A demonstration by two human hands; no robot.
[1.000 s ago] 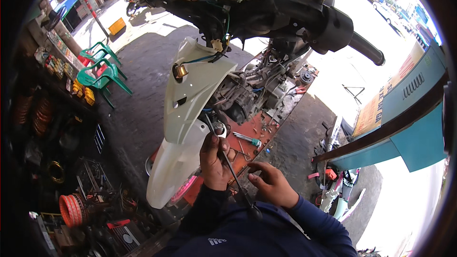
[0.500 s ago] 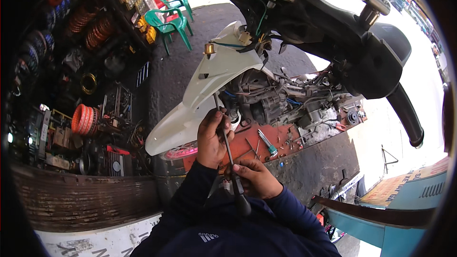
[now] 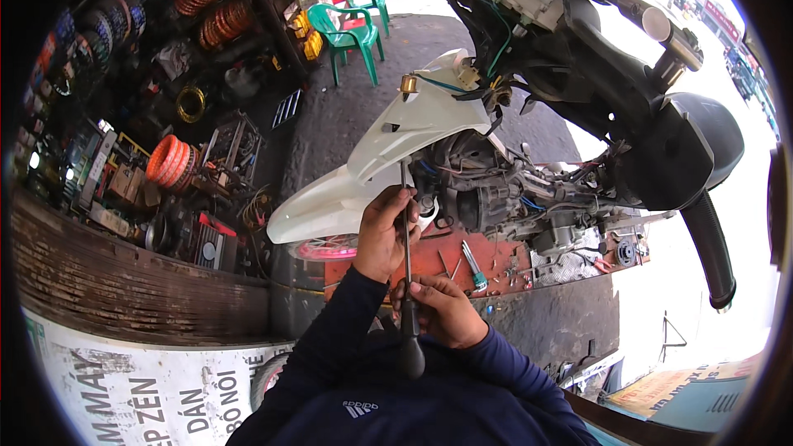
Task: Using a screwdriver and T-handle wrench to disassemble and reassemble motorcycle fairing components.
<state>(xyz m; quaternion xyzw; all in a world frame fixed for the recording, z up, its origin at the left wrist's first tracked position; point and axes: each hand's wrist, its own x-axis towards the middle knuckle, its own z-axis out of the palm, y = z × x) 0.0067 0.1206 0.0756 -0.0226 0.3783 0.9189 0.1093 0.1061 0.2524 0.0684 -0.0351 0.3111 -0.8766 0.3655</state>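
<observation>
A long screwdriver [image 3: 405,256] with a black handle stands nearly upright, its tip up against the white front fender [image 3: 388,144] of a stripped motor scooter [image 3: 570,74]. My left hand [image 3: 382,233] wraps around the upper shaft close to the fender. Lower down, my right hand [image 3: 442,307] grips the shaft just above the handle. Both sleeves are dark blue. The screwdriver's tip is hidden against the fender and the wiring behind it.
Exposed engine parts and wires [image 3: 512,190] sit right of the fender. A red-brown mat [image 3: 446,260] holds loose tools, among them a green-handled one [image 3: 473,267]. Shop shelves with orange coils [image 3: 169,158] fill the left. Green plastic chairs [image 3: 351,29] stand behind. A black handlebar grip [image 3: 710,248] hangs at right.
The view has swung so the scooter sits further right and the shop shelves show more. Both hands stay on the screwdriver, which now stands more upright.
</observation>
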